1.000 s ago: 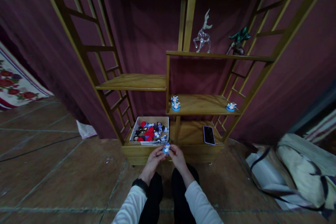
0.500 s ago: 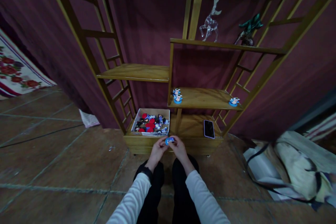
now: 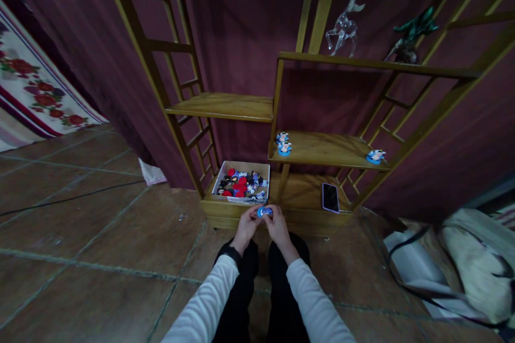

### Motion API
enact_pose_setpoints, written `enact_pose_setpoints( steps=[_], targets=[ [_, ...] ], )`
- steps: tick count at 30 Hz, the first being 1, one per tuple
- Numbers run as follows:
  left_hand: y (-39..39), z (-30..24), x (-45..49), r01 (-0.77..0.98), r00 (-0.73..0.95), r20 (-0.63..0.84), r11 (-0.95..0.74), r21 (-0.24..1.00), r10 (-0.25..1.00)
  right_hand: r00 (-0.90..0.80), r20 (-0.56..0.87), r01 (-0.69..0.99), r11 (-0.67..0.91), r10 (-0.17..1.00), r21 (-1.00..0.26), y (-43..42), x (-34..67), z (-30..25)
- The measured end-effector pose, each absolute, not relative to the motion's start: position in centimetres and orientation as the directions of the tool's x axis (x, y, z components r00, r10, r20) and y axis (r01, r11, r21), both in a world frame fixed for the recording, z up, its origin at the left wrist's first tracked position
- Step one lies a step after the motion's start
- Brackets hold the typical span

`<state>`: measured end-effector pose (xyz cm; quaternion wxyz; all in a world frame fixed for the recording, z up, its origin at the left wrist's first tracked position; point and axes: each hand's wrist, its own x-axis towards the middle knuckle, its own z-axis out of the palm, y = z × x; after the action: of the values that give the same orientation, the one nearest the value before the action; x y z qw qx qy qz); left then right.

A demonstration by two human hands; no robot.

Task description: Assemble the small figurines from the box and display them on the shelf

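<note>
1. Tipped sideways since the earlier frame, the figure (image 3: pixel 264 211) is pinched by left hand (image 3: pixel 245 226) and right hand (image 3: pixel 278 226), near the box (image 3: pixel 249 166).
2. It is apparently being turned (perhaps inspected); next, a steady pinch is called for.

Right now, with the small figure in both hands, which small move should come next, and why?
Perhaps turn the small figure upright: the left hand and right hand hold it tipped sideways, its blue base toward the left, while the shelf figures stand on blue bases.
</note>
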<state>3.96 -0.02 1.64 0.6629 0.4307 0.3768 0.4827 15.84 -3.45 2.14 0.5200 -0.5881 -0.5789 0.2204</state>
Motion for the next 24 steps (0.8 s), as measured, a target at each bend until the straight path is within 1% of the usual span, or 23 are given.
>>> enact_pose_setpoints(
  steps=[3,6,10,15,21,24],
  targets=[
    [0.1,1.7,3.6,-0.374,0.22,-0.137,0.213,0.903,0.966,0.264,0.345,0.443,0.204,0.901,-0.873,-3.1,15.8,1.9],
    [0.3,1.7,3.4,-0.395,0.185,-0.161,0.223,0.891,0.97,0.3,0.336,0.419,0.193,0.893,-0.887,-2.8,15.7,1.8],
    [0.7,1.7,3.0,-0.374,0.064,-0.192,0.202,0.905,0.979,0.353,0.278,0.344,0.152,0.894,-0.927,-2.4,15.4,1.6],
    [1.5,1.8,2.1,-0.391,-0.039,-0.29,0.253,0.885,0.956,0.369,0.191,0.257,0.097,0.91,-0.962,-1.3,15.1,1.6],
    [3.9,1.6,1.2,-0.39,-0.144,-0.304,0.228,0.892,0.942,0.363,0.086,0.144,0.035,0.928,-0.989,0.4,15.1,1.2],
    [6.1,1.4,1.2,-0.359,-0.151,-0.291,0.221,0.907,0.945,0.362,0.056,0.123,0.012,0.931,-0.992,1.4,15.1,1.1]
  ],
)
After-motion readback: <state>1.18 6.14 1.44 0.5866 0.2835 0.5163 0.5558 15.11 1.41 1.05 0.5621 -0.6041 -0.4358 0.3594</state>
